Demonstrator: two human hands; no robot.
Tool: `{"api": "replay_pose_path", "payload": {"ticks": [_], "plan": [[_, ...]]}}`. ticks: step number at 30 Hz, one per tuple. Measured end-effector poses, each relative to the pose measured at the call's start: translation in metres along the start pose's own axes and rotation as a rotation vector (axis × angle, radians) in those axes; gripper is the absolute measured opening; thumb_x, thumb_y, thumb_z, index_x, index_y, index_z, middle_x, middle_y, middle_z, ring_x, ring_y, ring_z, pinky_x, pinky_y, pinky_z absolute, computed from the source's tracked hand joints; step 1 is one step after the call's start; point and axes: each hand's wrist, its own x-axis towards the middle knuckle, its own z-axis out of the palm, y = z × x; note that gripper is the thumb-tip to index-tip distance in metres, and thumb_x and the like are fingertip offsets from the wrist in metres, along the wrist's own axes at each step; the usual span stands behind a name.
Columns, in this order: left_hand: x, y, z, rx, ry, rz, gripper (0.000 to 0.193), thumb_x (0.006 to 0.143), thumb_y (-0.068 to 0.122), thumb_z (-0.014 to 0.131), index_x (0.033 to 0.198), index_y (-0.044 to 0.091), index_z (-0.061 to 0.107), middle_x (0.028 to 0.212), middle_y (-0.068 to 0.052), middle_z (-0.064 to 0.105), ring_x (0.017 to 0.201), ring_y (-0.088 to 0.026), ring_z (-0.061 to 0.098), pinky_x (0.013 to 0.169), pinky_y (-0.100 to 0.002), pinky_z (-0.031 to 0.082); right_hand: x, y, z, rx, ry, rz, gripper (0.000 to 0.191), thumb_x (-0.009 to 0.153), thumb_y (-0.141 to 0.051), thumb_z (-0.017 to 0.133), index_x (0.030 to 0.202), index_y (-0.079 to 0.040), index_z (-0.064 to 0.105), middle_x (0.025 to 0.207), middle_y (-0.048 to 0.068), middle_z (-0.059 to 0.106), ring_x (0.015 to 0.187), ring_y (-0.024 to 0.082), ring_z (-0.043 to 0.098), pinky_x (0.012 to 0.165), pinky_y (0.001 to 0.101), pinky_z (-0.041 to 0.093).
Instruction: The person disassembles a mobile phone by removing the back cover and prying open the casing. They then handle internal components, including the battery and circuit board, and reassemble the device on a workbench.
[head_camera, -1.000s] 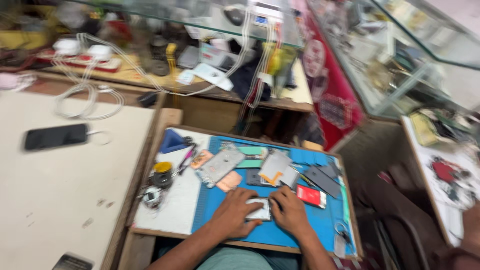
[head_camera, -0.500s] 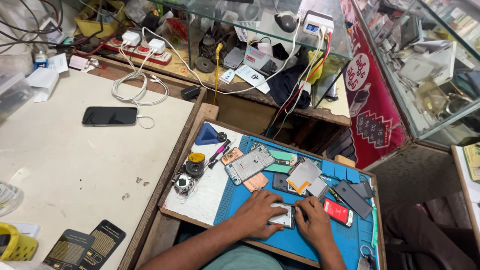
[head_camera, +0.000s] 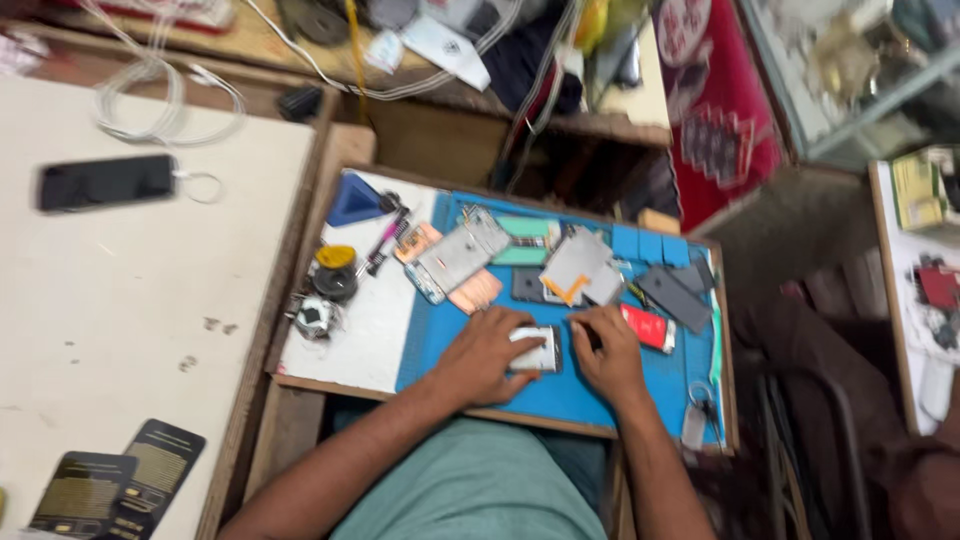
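My left hand (head_camera: 484, 355) grips a small opened phone (head_camera: 537, 350) lying on a blue work mat (head_camera: 560, 395), holding it from the left. My right hand (head_camera: 607, 352) rests beside the phone's right edge, fingers bent, with a thin dark tool by its fingertips; whether it grips that tool is unclear. Behind the hands lie a phone frame (head_camera: 455, 258), a dark phone back (head_camera: 527, 285), a grey plate with an orange strip (head_camera: 575, 268) and a red part (head_camera: 648, 327).
The mat sits in a wooden tray (head_camera: 340, 375) over my lap. A black phone (head_camera: 105, 182) with a white cable lies on the white counter at left. Dark cards (head_camera: 120, 490) lie at lower left. Small tape rolls (head_camera: 335, 270) and a blue triangular pick (head_camera: 355, 200) occupy the tray's left.
The camera has tilted down and closer to the tray. Both hands stay on the small phone at the mat's front.
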Motion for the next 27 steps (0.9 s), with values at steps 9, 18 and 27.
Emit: {"api": "replay_pose_path", "payload": {"ticks": [9, 18, 27], "plan": [[0.006, 0.000, -0.001, 0.028, -0.023, -0.038, 0.051, 0.078, 0.036, 0.083, 0.119, 0.009, 0.072, 0.129, -0.014, 0.061, 0.117, -0.033, 0.054, 0.097, -0.048, 0.044, 0.004, -0.011, 0.001, 0.076, -0.043, 0.079, 0.014, 0.089, 0.000, 0.071, 0.103, -0.002, 0.074, 0.091, 0.009, 0.066, 0.071, 0.015, 0.066, 0.062, 0.0262, 0.053], [0.004, 0.002, 0.003, 0.078, -0.040, -0.043, 0.053, 0.079, 0.038, 0.082, 0.119, 0.005, 0.072, 0.128, -0.016, 0.060, 0.115, -0.032, 0.054, 0.090, -0.046, 0.043, -0.002, -0.014, 0.009, 0.017, -0.042, 0.085, 0.015, 0.087, -0.002, 0.073, 0.101, -0.003, 0.075, 0.086, 0.009, 0.065, 0.070, 0.018, 0.067, 0.063, 0.0287, 0.055], [0.002, 0.003, 0.004, 0.115, -0.017, -0.032, 0.052, 0.079, 0.038, 0.082, 0.118, 0.005, 0.072, 0.127, -0.016, 0.060, 0.114, -0.032, 0.054, 0.088, -0.046, 0.042, -0.004, -0.020, 0.020, -0.045, -0.031, 0.139, 0.010, 0.086, -0.005, 0.072, 0.095, -0.001, 0.072, 0.084, 0.011, 0.062, 0.064, 0.021, 0.066, 0.057, 0.0318, 0.052]]}}
